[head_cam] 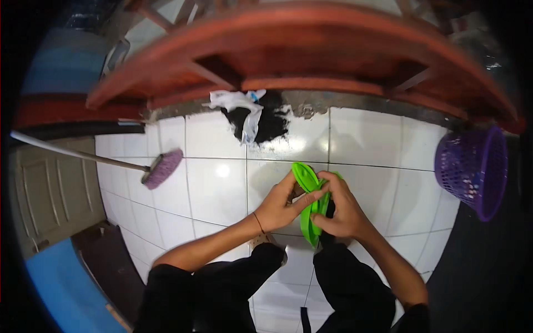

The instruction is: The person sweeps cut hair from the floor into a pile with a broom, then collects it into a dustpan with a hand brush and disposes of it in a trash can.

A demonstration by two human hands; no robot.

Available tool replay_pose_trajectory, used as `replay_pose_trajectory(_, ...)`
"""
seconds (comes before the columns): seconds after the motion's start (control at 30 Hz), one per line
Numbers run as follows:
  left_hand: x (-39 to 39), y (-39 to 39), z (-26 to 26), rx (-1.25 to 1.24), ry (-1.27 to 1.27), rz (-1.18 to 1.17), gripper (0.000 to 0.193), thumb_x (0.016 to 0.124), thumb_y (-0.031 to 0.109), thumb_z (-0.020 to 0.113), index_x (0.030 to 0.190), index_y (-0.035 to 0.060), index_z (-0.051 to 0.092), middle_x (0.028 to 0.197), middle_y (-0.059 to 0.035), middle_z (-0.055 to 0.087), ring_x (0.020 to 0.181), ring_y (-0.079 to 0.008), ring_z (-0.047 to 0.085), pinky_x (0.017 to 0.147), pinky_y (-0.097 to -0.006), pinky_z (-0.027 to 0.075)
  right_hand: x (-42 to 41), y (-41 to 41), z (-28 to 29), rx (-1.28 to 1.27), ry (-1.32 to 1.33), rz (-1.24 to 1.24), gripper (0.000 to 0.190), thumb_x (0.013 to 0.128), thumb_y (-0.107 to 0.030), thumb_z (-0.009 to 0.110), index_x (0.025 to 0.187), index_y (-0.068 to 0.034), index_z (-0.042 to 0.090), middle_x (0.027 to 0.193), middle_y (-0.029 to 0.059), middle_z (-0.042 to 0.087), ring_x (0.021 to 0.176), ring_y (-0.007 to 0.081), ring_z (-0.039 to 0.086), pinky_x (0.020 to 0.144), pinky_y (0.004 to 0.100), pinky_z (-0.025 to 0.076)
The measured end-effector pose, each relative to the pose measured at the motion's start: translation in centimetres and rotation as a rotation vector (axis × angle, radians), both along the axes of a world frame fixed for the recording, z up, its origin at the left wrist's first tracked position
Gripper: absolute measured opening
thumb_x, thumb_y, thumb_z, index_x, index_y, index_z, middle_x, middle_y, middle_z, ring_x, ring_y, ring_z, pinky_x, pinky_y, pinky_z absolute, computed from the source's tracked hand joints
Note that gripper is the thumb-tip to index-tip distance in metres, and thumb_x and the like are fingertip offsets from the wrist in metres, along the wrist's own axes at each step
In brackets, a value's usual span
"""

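Note:
Both of my hands hold a bright green folded strip (308, 224) of soft material above the tiled floor, in front of my knees. Whether it is fabric or thin plastic, I cannot tell. My left hand (277, 206) pinches its middle from the left, thumb laid across it. From the other side, my right hand (343, 208) grips it between thumb and fingers. One rounded end sticks up past the left fingers, while a loose tail hangs below both hands. Part of the strip is hidden behind the right fingers. A thin dark band circles my left wrist.
A red wooden piece of furniture (316, 45) spans the far side. Beneath its edge, crumpled white plastic (250, 112) lies on a black patch (275, 120) in the white tiles (216, 175). A purple-headed broom (164, 168) leans at left; a purple plastic basket (495, 175) stands at right.

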State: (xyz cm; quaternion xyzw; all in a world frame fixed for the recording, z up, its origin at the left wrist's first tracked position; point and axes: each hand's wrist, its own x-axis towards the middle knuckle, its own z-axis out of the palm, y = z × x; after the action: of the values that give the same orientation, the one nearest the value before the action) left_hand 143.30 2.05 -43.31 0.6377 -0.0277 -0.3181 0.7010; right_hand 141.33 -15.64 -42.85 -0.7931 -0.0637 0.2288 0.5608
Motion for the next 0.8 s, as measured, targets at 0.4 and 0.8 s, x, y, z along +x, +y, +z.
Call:
replay_pose_trajectory(0.4, 0.3, 12.3, -11.3, 0.309, -0.089, 0.048, 0.031, 0.089, 0.013, 0.053, 0.115, 0.0019, 0.042, 0.108, -0.0068, 0.053, 0.101, -0.0135, 0.052, 0.084, -0.0280, 0.044, 7.6, 1.5, -10.1, 0.157, 0.417, 0.309, 0.052, 0.084, -0.003, 0.044, 0.132, -0.005, 0.025, 0.105, 0.0065, 0.056, 0.090, 0.0107, 0.049, 0.079, 0.0228, 0.039)
replay_pose_trajectory(0.8, 11.6, 25.1, -11.2, 0.537, -0.813, 0.813, 0.022, 0.088, 0.013, 0.056, 0.103, -0.0001, 0.048, 0.093, -0.0093, 0.060, 0.084, -0.0136, 0.057, 0.073, -0.0256, 0.045, 21.1, 5.7, -9.6, -0.328, -0.776, 0.314, 0.038, 0.085, -0.010, 0.053, 0.122, -0.005, 0.048, 0.114, 0.0203, 0.054, 0.104, 0.0353, 0.053, 0.089, 0.0343, 0.041)
